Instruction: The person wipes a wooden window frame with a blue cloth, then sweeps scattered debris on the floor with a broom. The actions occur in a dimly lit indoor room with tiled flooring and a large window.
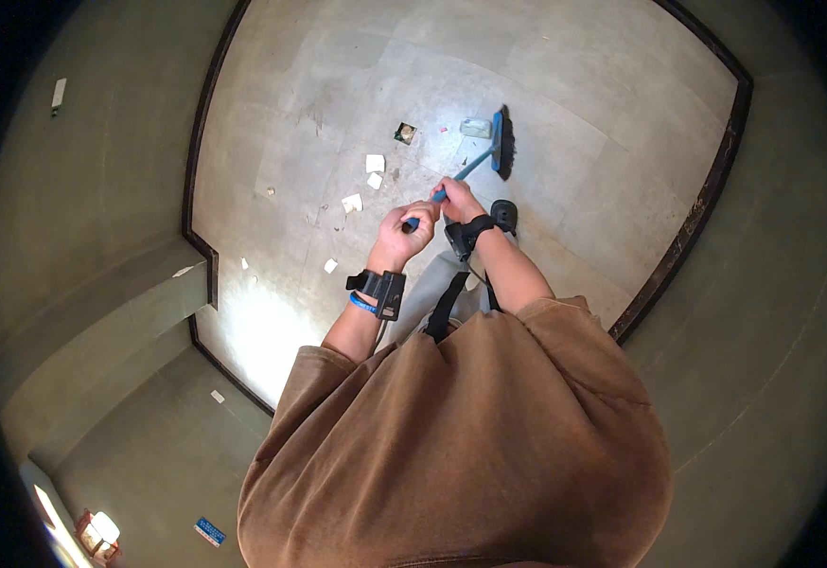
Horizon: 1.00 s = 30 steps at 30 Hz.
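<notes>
Both hands grip the blue handle [475, 165] of a push broom. My left hand [406, 231] is wrapped around the handle's top end, closest to my body. Just beyond it, my right hand [457, 200] holds the handle lower down. The broom head [503, 142], blue with dark bristles, rests on the floor ahead and slightly right. A pale greenish box-like packet [476, 128] lies right beside the head's left side. Farther left is a small dark square piece [406, 133] with something pale on it. White scraps [375, 164] lie on the floor left of the handle.
Grey floor tiles [584, 206] are bordered by a dark baseboard [697, 206] along greenish walls. A wall corner [204, 266] juts in at left. More scraps [331, 265] and dark smudges dot the floor. My shoe [504, 214] stands close to the broom head.
</notes>
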### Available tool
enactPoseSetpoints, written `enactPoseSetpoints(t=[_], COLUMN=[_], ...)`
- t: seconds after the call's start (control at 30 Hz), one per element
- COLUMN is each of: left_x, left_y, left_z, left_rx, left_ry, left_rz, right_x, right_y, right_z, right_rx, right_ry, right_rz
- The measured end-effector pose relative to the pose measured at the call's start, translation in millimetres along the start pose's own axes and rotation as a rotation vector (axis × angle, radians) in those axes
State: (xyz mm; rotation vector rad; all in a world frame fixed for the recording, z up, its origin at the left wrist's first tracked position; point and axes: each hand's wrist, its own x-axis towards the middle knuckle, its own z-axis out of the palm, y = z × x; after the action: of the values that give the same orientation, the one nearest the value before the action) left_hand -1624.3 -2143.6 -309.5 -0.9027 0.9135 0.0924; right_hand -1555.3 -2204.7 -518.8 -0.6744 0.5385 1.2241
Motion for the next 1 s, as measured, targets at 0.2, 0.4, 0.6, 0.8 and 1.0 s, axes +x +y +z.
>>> enactPoseSetpoints(t=[0.2,0.4,0.6,0.8,1.0], left_x=[17.7,11.6,-20.2,-77.6,-141.5], left_y=[-20.2,-31.1,39.9,163.2,235.3], left_z=[4.6,-4.1,37.5,96.1,125.5], left_rx=[0.131,0.203,0.069,-0.147,-0.207], left_ry=[-0.007,0.091,0.056,-0.005,-0.155], left_rz=[-0.121,-0.176,-0.226,-0.151,0.041], right_x=[-9.0,-28.7,5.6,99.2,174.4], right_y=[-27.0,-32.2,-5.0,66.0,142.8], right_z=[-16.6,-22.9,28.7,124.8,209.1], right_rx=[0.002,0.236,0.117,-0.115,-0.218], right_ry=[-0.065,0.035,0.217,0.227,-0.032], right_rz=[0.031,0.125,0.024,0.022,0.202])
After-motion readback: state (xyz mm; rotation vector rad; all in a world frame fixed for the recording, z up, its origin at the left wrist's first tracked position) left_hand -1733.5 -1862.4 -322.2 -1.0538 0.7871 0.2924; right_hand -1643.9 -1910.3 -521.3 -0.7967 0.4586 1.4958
